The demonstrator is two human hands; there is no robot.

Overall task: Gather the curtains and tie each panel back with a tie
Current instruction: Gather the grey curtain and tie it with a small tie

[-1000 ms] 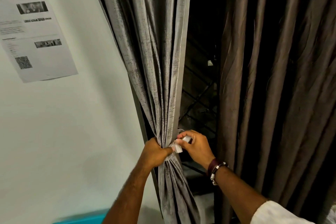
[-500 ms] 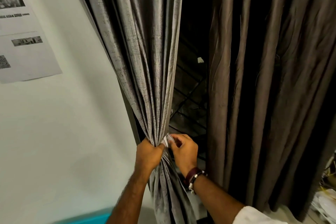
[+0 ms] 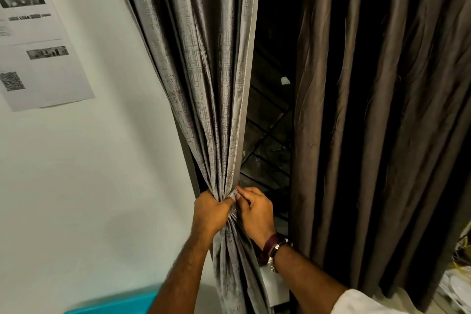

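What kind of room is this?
Probably a room in a home or office at night: long curtains cover a dark barred window, and a printed paper hangs on the wall.

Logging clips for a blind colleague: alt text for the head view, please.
The left hand grips the gathered grey curtain panel at its pinched waist while the right hand works a small pale tie there. The brown panel hangs loose beside it.

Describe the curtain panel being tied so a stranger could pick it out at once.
Start at the white wall with the printed sheet. The grey curtain panel hangs right beside it, pinched into a waist by the left hand and right hand. Unlike the brown curtain, it is lighter, crosshatch-textured and gathered.
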